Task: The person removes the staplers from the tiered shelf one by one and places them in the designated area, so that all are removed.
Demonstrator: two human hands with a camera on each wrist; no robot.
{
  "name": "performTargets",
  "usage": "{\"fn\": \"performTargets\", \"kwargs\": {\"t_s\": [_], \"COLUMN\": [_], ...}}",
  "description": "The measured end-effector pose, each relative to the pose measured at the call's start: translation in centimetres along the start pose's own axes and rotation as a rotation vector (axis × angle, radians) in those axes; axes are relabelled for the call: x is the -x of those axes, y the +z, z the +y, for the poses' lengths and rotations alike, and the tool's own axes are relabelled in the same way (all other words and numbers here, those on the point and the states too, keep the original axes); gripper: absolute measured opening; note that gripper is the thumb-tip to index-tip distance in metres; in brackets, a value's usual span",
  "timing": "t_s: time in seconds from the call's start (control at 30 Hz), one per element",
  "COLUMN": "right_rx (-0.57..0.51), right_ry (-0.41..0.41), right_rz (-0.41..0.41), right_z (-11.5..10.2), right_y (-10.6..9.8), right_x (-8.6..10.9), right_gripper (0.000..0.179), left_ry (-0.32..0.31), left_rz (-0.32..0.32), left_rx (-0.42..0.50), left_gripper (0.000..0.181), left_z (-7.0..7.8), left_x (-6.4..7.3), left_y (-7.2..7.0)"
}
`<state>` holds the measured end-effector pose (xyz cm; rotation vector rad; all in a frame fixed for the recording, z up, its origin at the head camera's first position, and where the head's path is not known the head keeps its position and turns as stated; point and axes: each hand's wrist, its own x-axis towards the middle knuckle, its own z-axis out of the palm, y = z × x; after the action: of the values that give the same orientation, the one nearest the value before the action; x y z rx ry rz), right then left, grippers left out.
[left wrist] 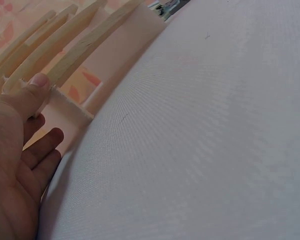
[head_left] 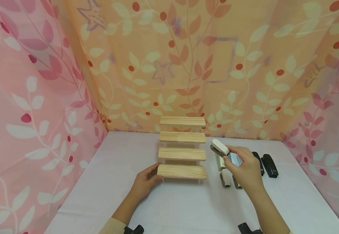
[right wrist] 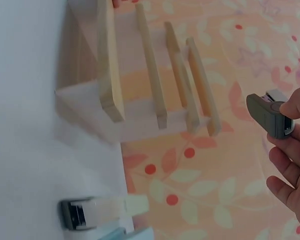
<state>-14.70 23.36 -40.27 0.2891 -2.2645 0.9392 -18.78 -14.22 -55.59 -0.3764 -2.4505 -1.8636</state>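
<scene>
A small stepped display shelf (head_left: 182, 153) with pale wooden planks and white supports stands on the table. My left hand (head_left: 146, 180) grips the left end of its lowest plank. In the left wrist view the thumb (left wrist: 38, 81) lies against that end, and the lower fingers hang loosely bent under it. My right hand (head_left: 246, 167) pinches a white stapler with a dark grey base (head_left: 219, 148) between thumb and fingers. It is held up off the table, right of the shelf. In the right wrist view the stapler (right wrist: 272, 115) is apart from the planks.
Right of the shelf lie more staplers: a white one (head_left: 225, 178), a light blue one (head_left: 234, 159) partly behind the hand, and a black one (head_left: 270, 165). Others there are partly hidden. Patterned curtains (head_left: 146, 65) enclose the white table (head_left: 114, 169) on three sides.
</scene>
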Motion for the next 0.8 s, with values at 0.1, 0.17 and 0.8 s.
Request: {"fn": "performTargets", "kwargs": {"t_s": [0.1,0.17,0.8], "right_rx": [0.002,0.010,0.148], "right_ry": [0.011,0.015,0.195], "right_rz": [0.020,0.032,0.146], "right_z": [0.6,1.0,5.8], "right_y": [-1.0,-1.6,-6.3], "right_x": [0.3,0.6,3.9], "right_gripper": [0.043,0.044,0.045], "left_ry": [0.007,0.000,-0.006], "left_rz": [-0.004,-0.008,-0.007], "left_rx": [0.005,0.005,-0.005], "left_gripper": [0.064,0.065,0.065], "left_z": [-0.1,0.0,0.3], "left_x": [0.0,0.0,0.1], "left_y": [0.0,0.0,-0.1]}}
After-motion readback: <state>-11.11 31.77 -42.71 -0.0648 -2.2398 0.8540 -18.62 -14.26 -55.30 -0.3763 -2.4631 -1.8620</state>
